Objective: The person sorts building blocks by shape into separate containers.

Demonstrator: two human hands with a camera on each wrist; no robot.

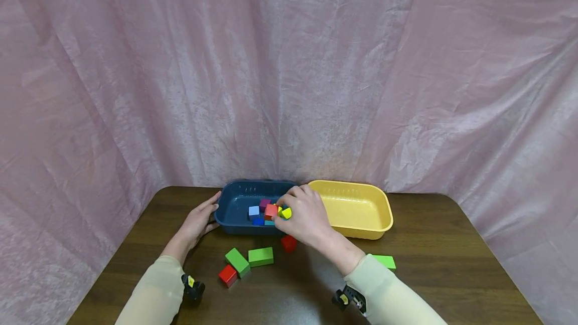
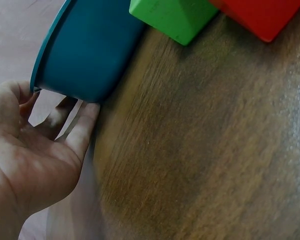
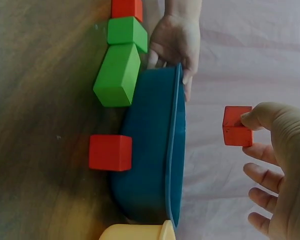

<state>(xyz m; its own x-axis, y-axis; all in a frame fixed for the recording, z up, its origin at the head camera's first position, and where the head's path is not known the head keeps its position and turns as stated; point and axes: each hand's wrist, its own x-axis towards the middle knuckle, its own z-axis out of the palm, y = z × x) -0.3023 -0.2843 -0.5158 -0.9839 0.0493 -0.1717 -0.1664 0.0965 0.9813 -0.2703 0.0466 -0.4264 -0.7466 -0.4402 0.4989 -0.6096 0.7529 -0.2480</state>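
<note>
Over the blue bin (image 1: 248, 230), my right hand (image 1: 307, 217) pinches a red cube (image 3: 237, 126) between thumb and forefinger, its other fingers spread apart. In the right wrist view the cube hangs above the bin's rim. My left hand (image 1: 197, 222) rests its fairly straight fingers against the bin's left end, with fingertips (image 2: 92, 109) at the lower wall and at the rim. Inside the bin lie a light blue block (image 1: 254, 211), a purple block (image 1: 265, 204), a blue block (image 1: 258, 221) and yellow pieces (image 1: 286, 212). My right hand hides part of the bin.
A yellow bin (image 1: 358, 232) stands against the blue bin's right side. In front lie two green blocks (image 1: 261, 257), a red cube (image 1: 228, 275) and another red block (image 1: 289, 243). A further green block (image 1: 384, 261) shows beside my right sleeve. A pink curtain (image 1: 289, 74) hangs behind the table.
</note>
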